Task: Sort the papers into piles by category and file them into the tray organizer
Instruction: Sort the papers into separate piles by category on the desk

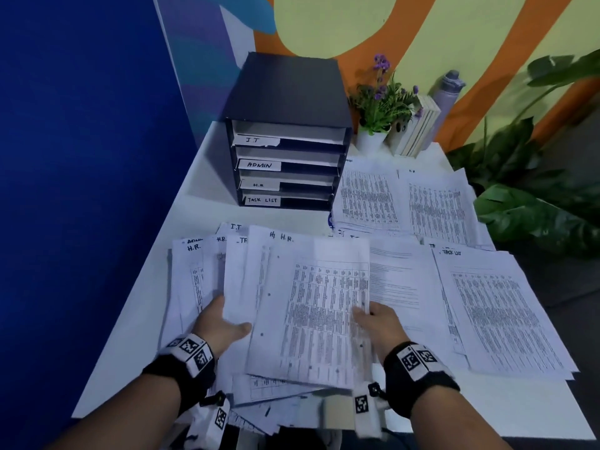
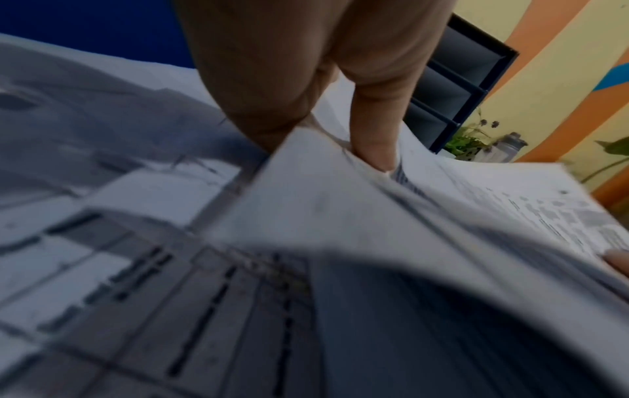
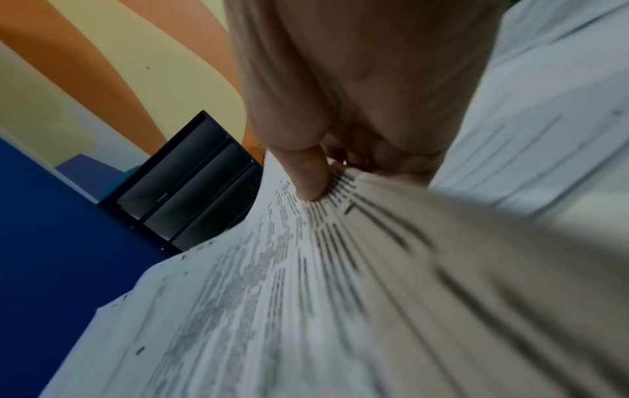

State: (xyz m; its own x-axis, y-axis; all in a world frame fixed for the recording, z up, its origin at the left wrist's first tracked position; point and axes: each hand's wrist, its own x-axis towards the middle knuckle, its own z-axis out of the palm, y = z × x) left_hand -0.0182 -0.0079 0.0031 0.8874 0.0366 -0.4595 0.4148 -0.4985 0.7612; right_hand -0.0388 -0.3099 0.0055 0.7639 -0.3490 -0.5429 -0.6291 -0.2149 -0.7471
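A white table (image 1: 207, 177) takes up most of the head view, set against a blue panel (image 1: 81, 157) and an orange and yellow painted wall (image 1: 422, 34). At its back left stands a black tray organizer (image 1: 285, 92) with four shelves, labelled from the top I.T, ADMIN, H.R and TASK LIST.

Printed papers cover the rest of the table. Two piles (image 1: 406, 199) lie side by side just right of the organizer. A pile headed TASK LIST (image 1: 506, 316) lies at the right edge. At the near left is a loose fan of sheets (image 1: 207, 264), several headed H.R. A sheet with a printed table (image 1: 318, 313) is raised off the fan, between the two hands.

The right hand (image 1: 378, 323) pinches this sheet at its right edge, thumb on top and fingers curled beneath. The left hand (image 1: 220, 323) is at the sheet's left side, with its fingers tucked under the papers and its thumb out to the side; the left wrist view shows a finger (image 2: 374, 129) slipped between sheets.

A small potted plant (image 1: 380, 105) with purple flowers, a few books (image 1: 418, 128) and a grey bottle (image 1: 446, 89) stand behind the far piles. A big leafy plant (image 1: 535, 196) is off the table's right side.
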